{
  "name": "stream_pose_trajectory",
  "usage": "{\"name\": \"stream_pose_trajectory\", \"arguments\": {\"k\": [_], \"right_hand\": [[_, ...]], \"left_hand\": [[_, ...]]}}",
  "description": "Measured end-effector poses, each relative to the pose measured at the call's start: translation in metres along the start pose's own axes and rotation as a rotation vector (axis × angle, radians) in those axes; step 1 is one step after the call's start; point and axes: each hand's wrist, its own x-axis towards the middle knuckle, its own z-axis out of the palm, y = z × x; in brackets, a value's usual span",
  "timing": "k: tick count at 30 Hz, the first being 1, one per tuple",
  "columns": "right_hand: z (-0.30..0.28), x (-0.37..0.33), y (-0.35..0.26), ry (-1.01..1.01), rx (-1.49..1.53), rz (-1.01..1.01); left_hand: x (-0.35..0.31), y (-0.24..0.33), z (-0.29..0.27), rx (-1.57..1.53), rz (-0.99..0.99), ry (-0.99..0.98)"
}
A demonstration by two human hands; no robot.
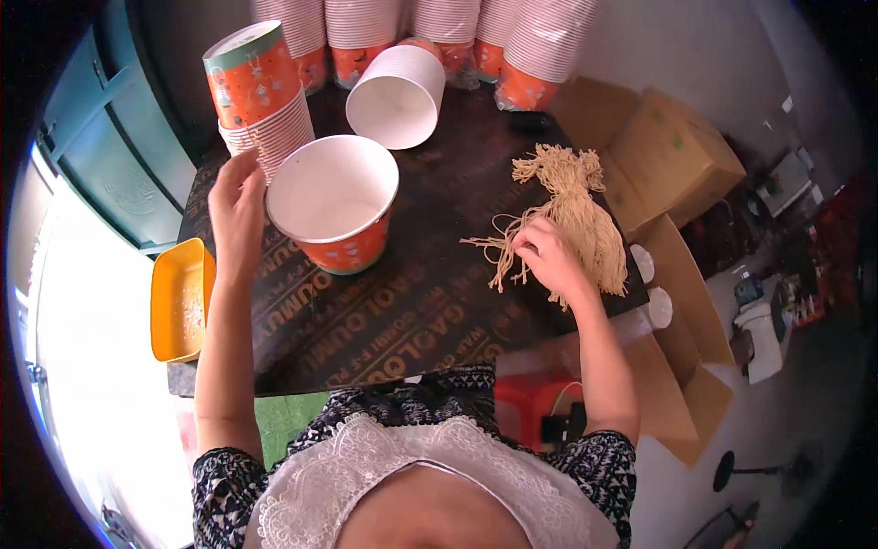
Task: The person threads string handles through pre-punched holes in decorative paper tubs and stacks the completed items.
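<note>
A large paper bucket [344,247], white inside and orange with a green base outside, stands upright at the table's middle left. My left hand [236,206] is beside its left rim, next to a stack of nested buckets [274,137]; the fingers are loosely curled and apart, with nothing visible in them. On the right lies a bundle of beige cotton strings [585,220], tied near its far end, with loose strands spread leftward. My right hand [549,252] pinches some strands at the bundle's left side; its fingertips partly hide them.
Another bucket [395,99] lies on its side behind. Several wrapped bucket stacks [540,46] line the back. A yellow plastic tub [180,311] sits at the left edge. Cardboard boxes [677,151] are right of the dark table [393,320], and a red stool [521,403] is below it.
</note>
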Motion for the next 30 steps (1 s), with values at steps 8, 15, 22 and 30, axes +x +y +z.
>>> {"name": "stream_pose_trajectory", "arguments": {"k": [8, 15, 22, 30], "right_hand": [[0.004, -0.017, -0.009, 0.016, 0.006, 0.023], [0.041, -0.002, -0.033, 0.068, -0.227, -0.011], [0.073, 0.003, -0.072, -0.007, -0.465, -0.131], [0.065, 0.007, -0.163, 0.195, 0.413, -0.414]], "left_hand": [[-0.051, 0.026, -0.008, -0.001, 0.243, 0.028], [-0.074, 0.032, 0.001, -0.029, 0.246, -0.006], [-0.083, 0.031, -0.006, -0.025, 0.194, -0.024], [-0.098, 0.047, 0.000, -0.054, 0.147, -0.139]]}}
